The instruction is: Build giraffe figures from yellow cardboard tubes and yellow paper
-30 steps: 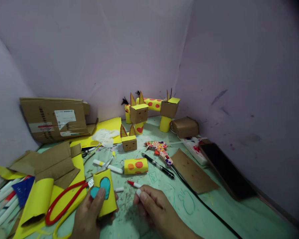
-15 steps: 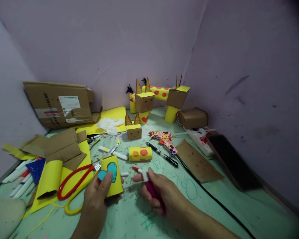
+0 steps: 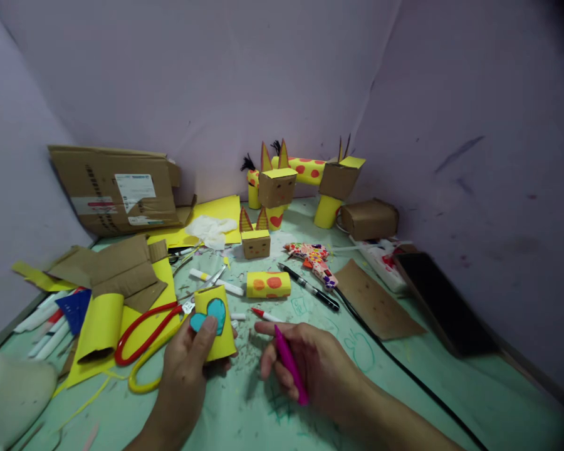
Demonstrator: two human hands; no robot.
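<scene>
My left hand [image 3: 184,376] grips a yellow paper tube [image 3: 215,327] with a turquoise heart [image 3: 209,313] on its front; the thumb presses on the heart. My right hand [image 3: 310,366] is closed around a magenta marker [image 3: 289,363], tip pointing up towards the tube. A red-tipped marker [image 3: 266,315] lies on the green tabletop [image 3: 244,413] just beyond my right fingers. Red and yellow handled scissors [image 3: 143,347] lie to the left of the tube.
A yellow tube with orange spots [image 3: 268,284], a black pen [image 3: 308,287], a patterned glue gun [image 3: 314,260] with black cord, cardboard animal figures [image 3: 277,188], a cardboard box [image 3: 117,191], a dark phone [image 3: 444,304], yellow paper and cardboard scraps [image 3: 117,272], several markers at left.
My right hand has taken up the magenta marker and turned it in the fingers. The view has shifted, so everything sits a little higher and to the right in frame.
</scene>
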